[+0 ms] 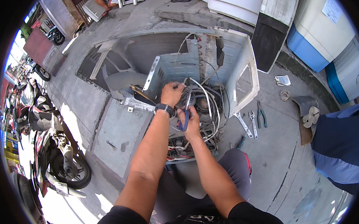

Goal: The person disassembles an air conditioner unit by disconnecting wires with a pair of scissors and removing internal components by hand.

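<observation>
An opened air conditioner outdoor unit (pixel 225 50) lies before me, its inner parts bare. Over its wiring space, my left hand (pixel 172 93) is pinched closed at a wire (pixel 186 80); its fingertips are partly hidden. Closer to me, my right hand (pixel 191 123) grips a blue-handled tool (pixel 183 121), scissors or pliers by its look. Its jaws point up toward the left hand's fingers. Right beside both hands is the round dark compressor (pixel 204 103), crossed by a pale cable (pixel 218 120). Tangled wires and electrical parts (pixel 182 147) lie just above my lap.
On the ground at right lie two adjustable wrenches (pixel 244 125), pliers (pixel 261 115), a blue-handled tool (pixel 241 143) and a coil of wire (pixel 285 95). A fan blade (pixel 127 83) sits inside the unit's left part. Motorcycles (pixel 63 163) stand at left; appliances (pixel 320 30) line the right.
</observation>
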A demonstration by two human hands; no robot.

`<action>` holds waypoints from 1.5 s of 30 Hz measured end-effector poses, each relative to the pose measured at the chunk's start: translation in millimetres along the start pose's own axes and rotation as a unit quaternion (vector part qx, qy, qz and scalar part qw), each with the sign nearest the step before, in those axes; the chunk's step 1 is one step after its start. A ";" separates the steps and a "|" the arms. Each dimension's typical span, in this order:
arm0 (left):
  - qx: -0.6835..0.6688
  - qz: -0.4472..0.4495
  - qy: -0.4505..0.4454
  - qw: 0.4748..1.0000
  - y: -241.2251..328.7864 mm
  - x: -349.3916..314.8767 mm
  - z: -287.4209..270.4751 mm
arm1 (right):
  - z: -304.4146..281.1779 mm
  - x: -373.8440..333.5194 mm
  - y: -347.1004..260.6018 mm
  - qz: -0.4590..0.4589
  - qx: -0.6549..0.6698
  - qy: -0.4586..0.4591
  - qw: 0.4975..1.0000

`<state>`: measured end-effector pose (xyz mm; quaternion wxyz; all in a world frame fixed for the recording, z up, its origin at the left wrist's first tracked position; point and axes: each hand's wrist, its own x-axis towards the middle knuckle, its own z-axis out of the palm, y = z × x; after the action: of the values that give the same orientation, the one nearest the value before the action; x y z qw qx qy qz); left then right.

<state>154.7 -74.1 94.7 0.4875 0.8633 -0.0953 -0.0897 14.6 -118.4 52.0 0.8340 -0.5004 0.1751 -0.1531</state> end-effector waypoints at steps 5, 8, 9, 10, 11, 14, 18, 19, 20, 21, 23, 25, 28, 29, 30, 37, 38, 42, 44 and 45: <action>-0.050 0.054 0.112 0.991 -23.6 9.3 -3.0 | -30.2 -19.2 0.1 0.064 -0.020 -0.020 0.998; 0.028 0.141 0.222 0.964 15.3 -6.7 -7.6 | -59.1 -31.4 4.7 0.087 -0.075 -0.030 0.993; 0.027 0.142 0.244 0.959 24.3 -9.3 -15.4 | -60.7 -38.0 3.4 0.087 -0.096 -0.025 0.991; 0.024 0.142 0.265 0.953 28.9 -12.4 -18.9 | -63.7 -43.6 2.5 0.095 -0.109 -0.022 0.989; 0.004 0.177 0.249 0.952 31.2 -18.0 -17.1 | -67.5 -48.9 1.1 0.103 -0.123 -0.019 0.987; 0.061 0.280 0.156 0.945 27.0 -40.9 9.9 | -78.5 -60.9 4.1 0.113 -0.174 -0.018 0.978; 0.155 0.293 0.051 0.942 25.3 -77.1 54.7 | -94.0 -74.7 2.0 0.133 -0.207 -0.013 0.969; 0.180 0.286 0.036 0.940 18.4 -80.2 62.5 | -94.8 -75.9 4.7 0.136 -0.209 -0.014 0.968; 0.205 0.278 0.021 0.938 9.7 -81.6 68.3 | -95.2 -77.4 7.6 0.138 -0.210 -0.016 0.968; 0.219 0.245 0.006 0.945 1.7 -82.0 73.7 | -93.8 -79.3 10.1 0.145 -0.212 -0.021 0.966; 0.244 0.181 -0.026 0.952 -6.3 -80.7 77.9 | -89.0 -82.8 13.0 0.154 -0.213 -0.028 0.964; 0.190 0.231 0.043 0.953 17.8 -79.4 66.0 | -97.9 -80.9 9.2 0.150 -0.235 -0.018 0.960; 0.187 0.202 0.089 0.957 48.7 -73.9 30.2 | -109.9 -81.9 1.4 0.165 -0.261 -0.008 0.951; 0.213 0.186 0.134 0.950 40.2 -68.6 26.5 | -109.7 -82.9 0.3 0.174 -0.267 -0.009 0.948; 0.236 0.171 0.179 0.940 31.4 -64.2 25.9 | -110.2 -83.4 -0.1 0.172 -0.266 -0.008 0.948; 0.209 0.077 0.085 0.971 20.2 -58.9 35.9 | -122.5 -83.2 2.1 0.169 -0.292 0.011 0.941; 0.205 0.079 0.090 0.971 19.1 -59.2 35.8 | -122.4 -83.2 3.3 0.173 -0.299 0.010 0.938; 0.191 0.081 0.108 0.972 14.9 -56.5 39.7 | -113.6 -77.2 10.7 0.164 -0.289 -0.007 0.943; 0.187 0.088 0.119 0.971 7.6 -52.5 39.4 | -102.3 -72.2 13.1 0.175 -0.289 -0.019 0.941; 0.181 0.094 0.111 0.973 2.0 -48.5 38.9 | -96.8 -69.0 15.2 0.180 -0.286 -0.019 0.941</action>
<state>98.0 -94.9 79.7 0.3372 0.9288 -0.1362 0.0720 -88.9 -157.4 5.7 0.6724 -0.6811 0.2823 0.0656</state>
